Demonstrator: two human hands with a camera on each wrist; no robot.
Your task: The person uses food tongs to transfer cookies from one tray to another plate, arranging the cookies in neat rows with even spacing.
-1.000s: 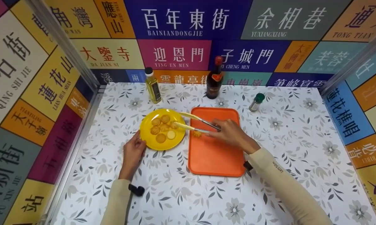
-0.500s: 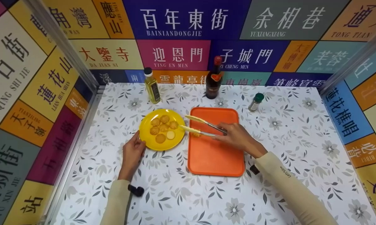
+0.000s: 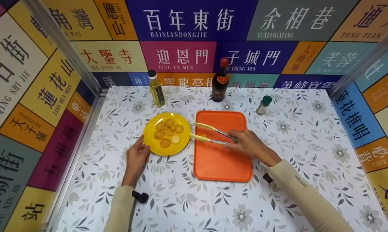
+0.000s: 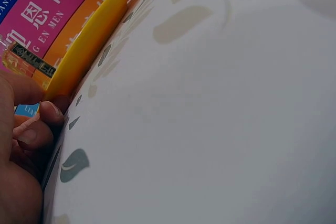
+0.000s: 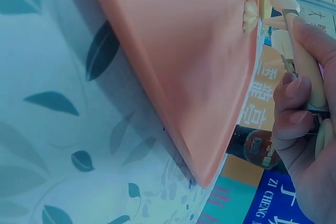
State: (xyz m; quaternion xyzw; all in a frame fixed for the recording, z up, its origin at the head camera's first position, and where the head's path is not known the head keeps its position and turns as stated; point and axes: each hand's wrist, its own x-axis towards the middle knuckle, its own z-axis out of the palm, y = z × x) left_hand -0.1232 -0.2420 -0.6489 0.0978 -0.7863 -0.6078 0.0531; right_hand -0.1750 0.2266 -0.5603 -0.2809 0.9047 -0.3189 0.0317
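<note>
My left hand (image 3: 137, 156) pinches the near-left rim of a round yellow plate (image 3: 152, 143), and the left wrist view shows thumb and fingers at that edge (image 4: 89, 38). Several round and swirled cookies (image 3: 169, 123) lie on the plate. In my right hand (image 3: 250, 145) is a pair of tongs (image 3: 216, 141) with pale yellow tips, held with the arms spread apart. The tips hover over the left part of an orange tray (image 3: 224, 164), with nothing seen gripped. One cookie (image 5: 250, 15) sits near the tray's edge, partly hidden by the tongs in the head view.
Along the back stand an oil bottle (image 3: 157, 90), a dark bottle with a red cap (image 3: 219, 83) and a small green-capped jar (image 3: 263, 105). Sign-printed panels (image 3: 181, 56) wall the back and both sides of the leaf-patterned table (image 3: 177, 203).
My right hand has drawn the tongs rightward and slightly nearer, from over the plate to over the tray. My left hand stays at the plate's rim.
</note>
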